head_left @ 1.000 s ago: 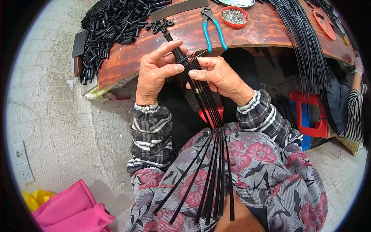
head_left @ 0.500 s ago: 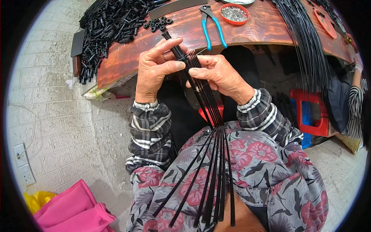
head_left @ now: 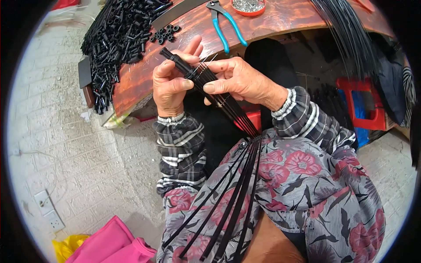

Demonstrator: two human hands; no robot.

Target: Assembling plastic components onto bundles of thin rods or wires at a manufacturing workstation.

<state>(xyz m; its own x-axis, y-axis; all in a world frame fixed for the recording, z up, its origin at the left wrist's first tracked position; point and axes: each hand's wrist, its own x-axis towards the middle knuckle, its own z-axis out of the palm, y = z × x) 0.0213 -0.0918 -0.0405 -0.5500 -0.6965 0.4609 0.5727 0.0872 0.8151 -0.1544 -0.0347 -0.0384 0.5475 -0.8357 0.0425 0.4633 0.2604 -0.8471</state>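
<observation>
An umbrella frame of several thin black ribs [head_left: 237,115] slopes from my hands down to my lap, its lower ends fanned over a flowered apron [head_left: 302,164]. My left hand [head_left: 170,90] is closed round the black plastic tube [head_left: 174,58] at its top, thumb on the near side and some fingers raised. With thumb and fingers, my right hand [head_left: 243,81] pinches the ribs just below the tube. Thin wire tips stick up between the two hands. Where the ribs meet the tube is partly hidden by my fingers.
On the wooden table [head_left: 197,38] lie a heap of black plastic tubes [head_left: 116,46], small black rings [head_left: 165,34], blue-handled pliers [head_left: 237,30], a flat blade [head_left: 179,13] and a red dish [head_left: 249,13] of metal bits. Black ribs [head_left: 344,39] hang over the edge, near a red stool [head_left: 370,122].
Both hands have shifted slightly left in view, and the tube's top end leans further left. The ribs slant more. The whole view has also shifted; the grip stays similar.
</observation>
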